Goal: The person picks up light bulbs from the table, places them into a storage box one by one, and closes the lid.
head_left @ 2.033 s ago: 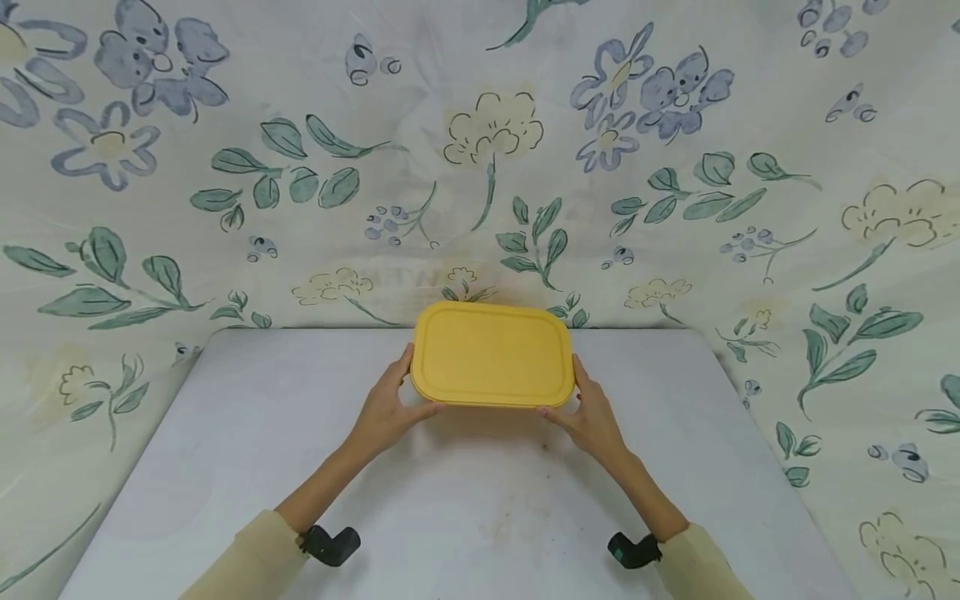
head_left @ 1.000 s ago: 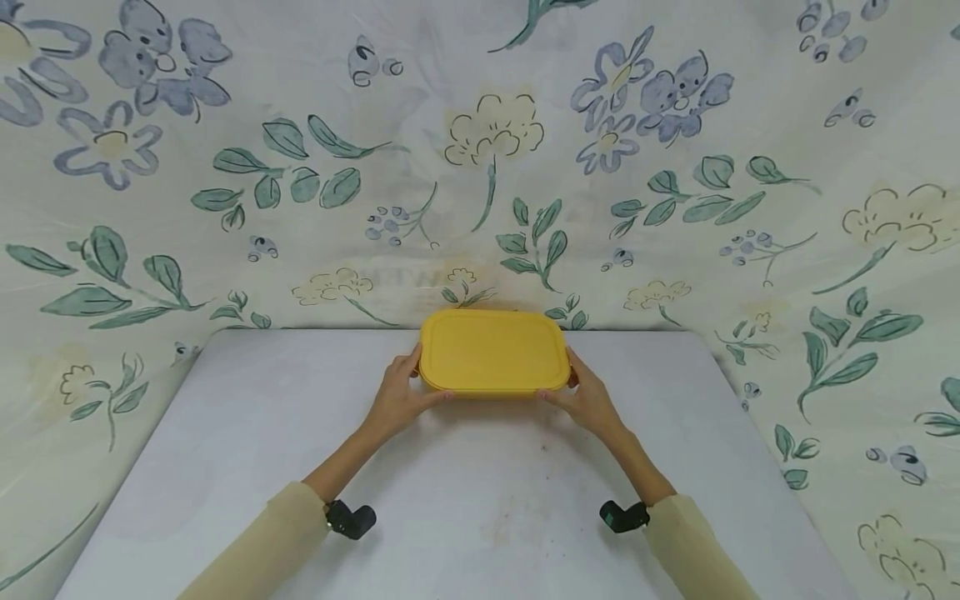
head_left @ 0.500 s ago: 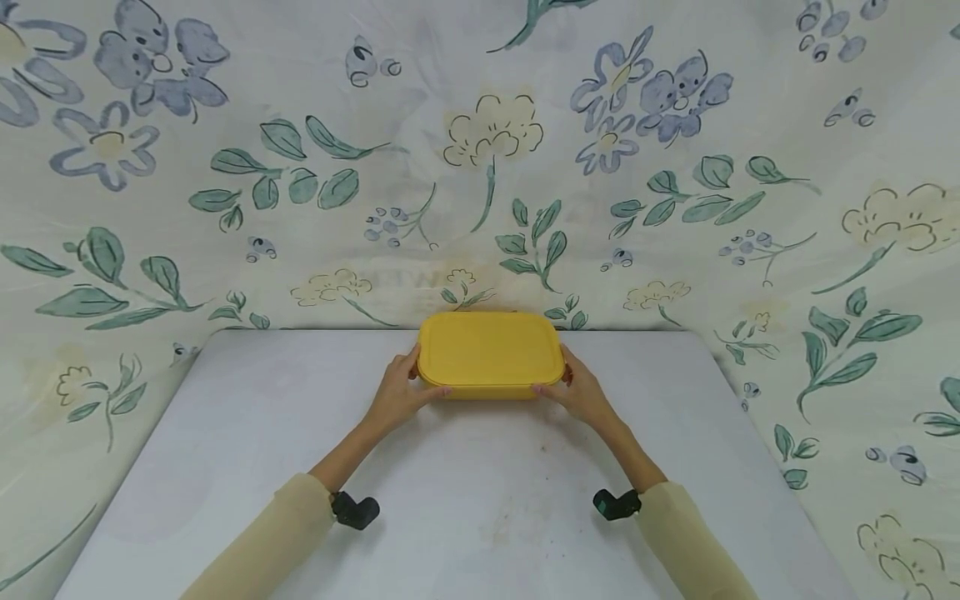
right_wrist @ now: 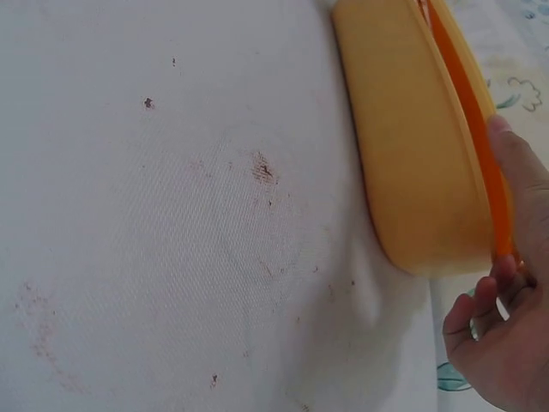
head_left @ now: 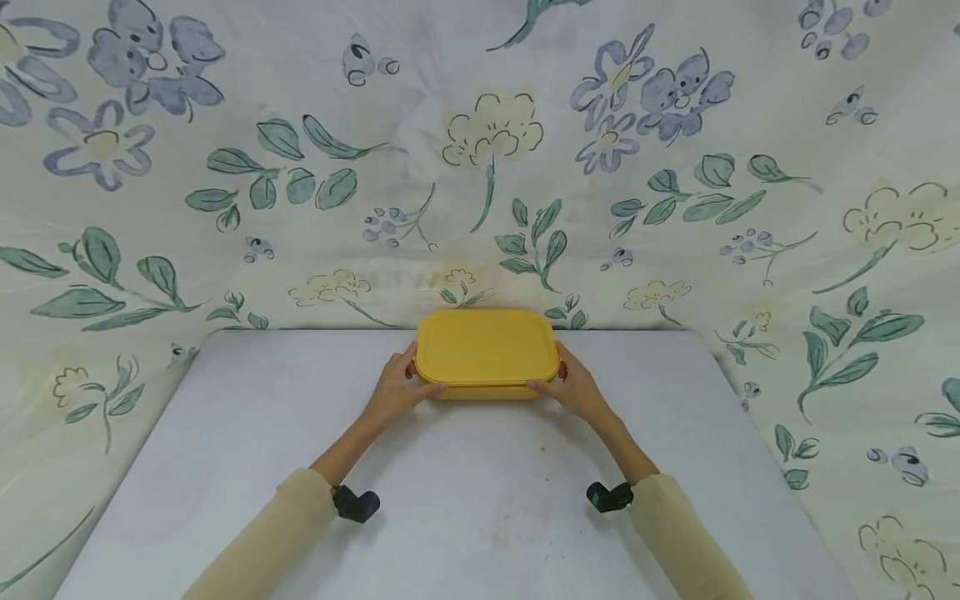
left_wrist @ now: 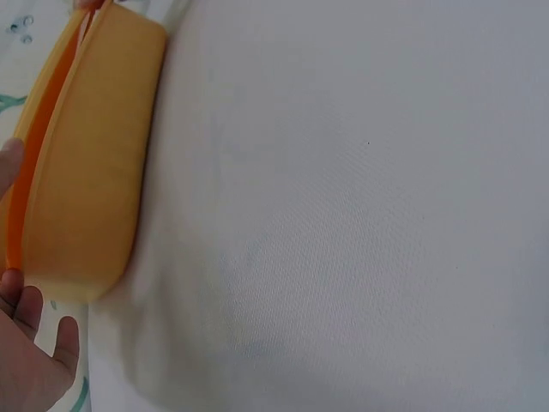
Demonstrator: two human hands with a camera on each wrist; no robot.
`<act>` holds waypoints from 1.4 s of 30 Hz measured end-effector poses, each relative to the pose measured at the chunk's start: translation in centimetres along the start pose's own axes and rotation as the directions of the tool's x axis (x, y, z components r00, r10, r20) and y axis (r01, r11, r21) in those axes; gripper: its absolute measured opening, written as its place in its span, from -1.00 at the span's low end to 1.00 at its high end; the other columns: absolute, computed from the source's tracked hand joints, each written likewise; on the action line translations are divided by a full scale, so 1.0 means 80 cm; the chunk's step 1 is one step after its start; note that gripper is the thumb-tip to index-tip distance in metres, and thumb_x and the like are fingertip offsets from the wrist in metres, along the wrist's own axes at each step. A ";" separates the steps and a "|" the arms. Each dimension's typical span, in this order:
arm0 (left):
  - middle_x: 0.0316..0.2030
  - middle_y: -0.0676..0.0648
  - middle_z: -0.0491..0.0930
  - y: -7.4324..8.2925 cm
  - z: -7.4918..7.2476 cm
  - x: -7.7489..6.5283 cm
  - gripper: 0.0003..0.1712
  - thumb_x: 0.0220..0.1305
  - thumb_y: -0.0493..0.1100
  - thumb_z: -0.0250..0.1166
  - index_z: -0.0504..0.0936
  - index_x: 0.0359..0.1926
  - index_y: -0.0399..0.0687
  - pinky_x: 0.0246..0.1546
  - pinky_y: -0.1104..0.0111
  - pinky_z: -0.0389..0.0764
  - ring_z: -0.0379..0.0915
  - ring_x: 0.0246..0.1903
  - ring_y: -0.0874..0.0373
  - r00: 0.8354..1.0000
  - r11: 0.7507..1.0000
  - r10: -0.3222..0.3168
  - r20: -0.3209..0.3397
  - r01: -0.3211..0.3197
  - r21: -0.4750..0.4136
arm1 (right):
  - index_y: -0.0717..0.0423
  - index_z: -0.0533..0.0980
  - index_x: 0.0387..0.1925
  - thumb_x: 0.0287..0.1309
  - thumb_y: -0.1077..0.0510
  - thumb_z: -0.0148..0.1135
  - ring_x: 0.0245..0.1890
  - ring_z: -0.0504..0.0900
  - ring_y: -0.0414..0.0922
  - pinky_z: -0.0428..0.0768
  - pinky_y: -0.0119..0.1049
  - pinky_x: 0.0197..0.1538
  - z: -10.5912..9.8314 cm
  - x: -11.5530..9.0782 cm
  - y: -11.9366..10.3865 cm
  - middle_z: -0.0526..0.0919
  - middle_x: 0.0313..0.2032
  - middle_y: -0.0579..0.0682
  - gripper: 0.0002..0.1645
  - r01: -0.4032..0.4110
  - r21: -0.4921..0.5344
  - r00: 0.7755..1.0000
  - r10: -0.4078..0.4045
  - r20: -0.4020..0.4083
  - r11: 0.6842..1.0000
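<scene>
A yellow rectangular food container [head_left: 486, 392] with rounded corners stands at the far edge of the table. Its yellow lid [head_left: 487, 346] lies over the top, and a gap with an orange inner rim [right_wrist: 470, 116] shows between lid and box in the right wrist view. My left hand [head_left: 392, 390] holds the lid's left end, thumb at the front edge and fingers at the side. The right hand [head_left: 585, 392] grips the other end the same way. From the left wrist, the box wall [left_wrist: 99, 146] and the curled fingers [left_wrist: 67, 343] show; the container's inside is mostly hidden.
The white table [head_left: 480, 492] spreads in front of the container, with small brownish specks [right_wrist: 262, 167] on its surface. A floral cloth [head_left: 480, 183] hangs right behind the table and along both sides. Each wrist wears a black camera [head_left: 356, 504].
The yellow lid has come down and looks smaller, and more of the container's front wall shows beneath it. Both hands have stayed on its ends, with the forearms reaching further forward.
</scene>
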State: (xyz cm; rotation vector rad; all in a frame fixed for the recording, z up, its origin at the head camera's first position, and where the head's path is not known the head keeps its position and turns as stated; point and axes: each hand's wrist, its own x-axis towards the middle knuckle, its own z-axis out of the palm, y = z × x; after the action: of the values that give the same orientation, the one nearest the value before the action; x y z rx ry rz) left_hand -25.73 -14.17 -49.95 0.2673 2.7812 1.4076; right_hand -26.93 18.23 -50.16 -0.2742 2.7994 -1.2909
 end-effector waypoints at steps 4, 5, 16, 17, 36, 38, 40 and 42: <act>-0.24 -0.17 0.23 0.000 0.000 0.000 0.19 0.15 0.03 0.52 -0.02 0.54 -0.34 -0.26 0.21 0.21 0.15 -0.21 0.00 1.000 1.000 -0.010 0.005 0.010 0.005 | 0.29 -0.01 0.54 0.11 -0.06 0.50 -0.37 0.27 -0.08 0.26 -0.26 -0.33 0.000 0.001 -0.002 0.34 -0.31 0.16 0.21 -0.011 0.004 1.000 0.011 0.001 1.000; -0.24 -0.17 0.23 0.000 0.000 0.000 0.19 0.15 0.03 0.52 -0.02 0.54 -0.33 -0.26 0.21 0.21 0.15 -0.21 0.00 1.000 1.000 -0.013 0.006 0.013 0.007 | 0.30 -0.01 0.54 0.11 -0.07 0.50 -0.37 0.27 -0.08 0.26 -0.26 -0.34 0.000 0.001 -0.002 0.34 -0.32 0.15 0.22 -0.014 0.005 1.000 0.014 0.001 1.000; -0.26 -0.15 0.22 -0.005 0.001 0.000 0.19 0.13 0.02 0.53 0.00 0.53 -0.37 -0.27 0.21 0.21 0.14 -0.22 0.01 1.000 1.000 -0.004 0.003 0.004 0.008 | 0.30 -0.01 0.54 0.07 -0.08 0.52 -0.34 0.29 -0.08 0.28 -0.28 -0.33 0.004 -0.002 -0.001 0.31 -0.33 0.06 0.25 -0.054 0.009 0.999 0.054 -0.007 0.999; -0.26 -0.15 0.22 -0.005 0.001 0.000 0.19 0.13 0.02 0.53 0.00 0.53 -0.37 -0.27 0.21 0.21 0.14 -0.22 0.01 1.000 1.000 -0.002 0.002 0.002 0.008 | 0.30 0.00 0.54 0.07 -0.08 0.52 -0.34 0.30 -0.07 0.28 -0.28 -0.32 0.004 -0.002 -0.001 0.31 -0.33 0.06 0.24 -0.056 0.010 0.998 0.056 -0.010 0.998; -0.24 -0.22 0.31 -0.007 0.001 -0.001 0.18 0.11 0.01 0.54 0.03 0.51 -0.41 -0.26 0.22 0.27 0.20 -0.22 -0.01 0.999 0.996 0.037 -0.007 -0.036 0.082 | 0.30 0.04 0.53 0.04 -0.10 0.54 -0.38 0.28 -0.10 0.27 -0.30 -0.38 0.009 -0.005 0.008 0.33 -0.37 0.04 0.24 -0.003 -0.015 1.000 0.003 -0.014 1.000; -0.24 -0.23 0.32 -0.007 0.001 -0.002 0.18 0.12 0.00 0.54 0.03 0.51 -0.41 -0.25 0.21 0.27 0.20 -0.21 -0.02 0.999 0.995 0.037 -0.005 -0.036 0.088 | 0.31 0.04 0.52 0.05 -0.09 0.54 -0.38 0.28 -0.11 0.27 -0.31 -0.38 0.010 -0.006 0.008 0.33 -0.37 0.05 0.23 0.005 -0.013 1.000 -0.005 -0.018 1.000; -0.23 -0.22 0.32 -0.008 0.002 -0.002 0.18 0.12 0.01 0.54 0.03 0.52 -0.39 -0.24 0.21 0.28 0.21 -0.20 -0.02 0.999 0.996 0.033 -0.004 -0.033 0.088 | 0.32 0.03 0.52 0.06 -0.08 0.53 -0.38 0.28 -0.11 0.28 -0.31 -0.38 0.010 -0.007 0.008 0.34 -0.37 0.05 0.23 0.007 -0.009 1.000 -0.007 -0.020 1.000; -0.21 -0.22 0.33 -0.010 0.002 -0.002 0.19 0.12 0.02 0.54 0.03 0.52 -0.39 -0.23 0.21 0.30 0.21 -0.19 -0.02 0.999 0.995 0.033 -0.003 -0.032 0.093 | 0.33 0.03 0.52 0.06 -0.08 0.53 -0.38 0.29 -0.11 0.29 -0.32 -0.38 0.010 -0.008 0.008 0.35 -0.36 0.05 0.23 0.009 -0.014 1.000 -0.009 -0.019 1.000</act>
State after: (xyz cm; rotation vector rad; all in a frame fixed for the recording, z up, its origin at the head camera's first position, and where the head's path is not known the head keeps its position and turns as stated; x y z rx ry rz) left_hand -25.70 -14.50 -50.68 0.3126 2.8626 1.2886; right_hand -26.31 18.14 -51.23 -0.2768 2.8275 -1.2836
